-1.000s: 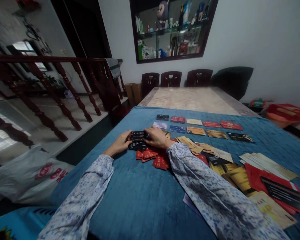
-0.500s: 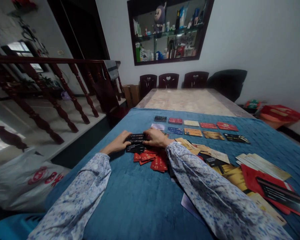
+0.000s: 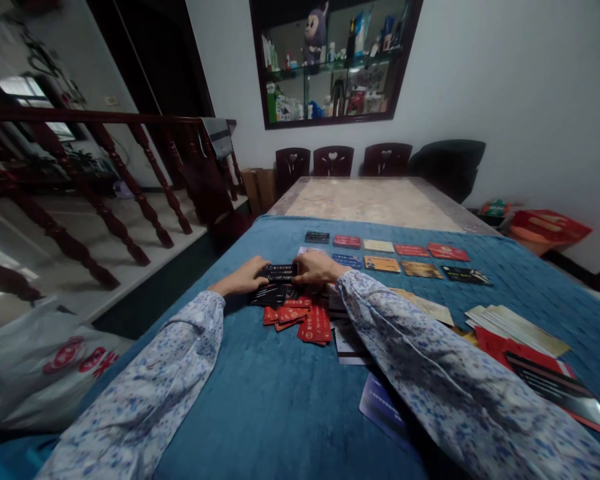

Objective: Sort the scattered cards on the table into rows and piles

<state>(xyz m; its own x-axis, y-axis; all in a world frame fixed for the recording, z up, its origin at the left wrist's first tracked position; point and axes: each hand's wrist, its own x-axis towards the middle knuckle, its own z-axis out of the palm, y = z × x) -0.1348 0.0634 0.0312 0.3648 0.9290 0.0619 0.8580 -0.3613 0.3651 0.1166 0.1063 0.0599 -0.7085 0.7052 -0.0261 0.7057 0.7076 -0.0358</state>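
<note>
A small stack of black cards (image 3: 281, 273) is held between my two hands above the blue cloth. My left hand (image 3: 245, 276) grips its left end with thumb and fingers, and my right hand (image 3: 316, 267) grips its right end. Just below lie loose black cards (image 3: 269, 295), fanned out on the cloth. Nearer to me are overlapping red cards (image 3: 316, 323). Purple-blue cards (image 3: 384, 408) lie partly under my right sleeve. Beyond my right hand stand two rows of cards, among them a blue one (image 3: 347, 261) and an orange one (image 3: 381, 264).
The blue cloth (image 3: 230, 400) covers the near part of a long table (image 3: 360, 197). More cards, among them a pale fan (image 3: 517, 328), lie on the right. Chairs (image 3: 333, 161) stand at the far end. A white plastic bag (image 3: 45, 373) is at the lower left.
Both hands have lifted the black stack slightly away from the loose black cards below. My right forearm has shifted, uncovering more of the purple-blue cards. The view has turned a little.
</note>
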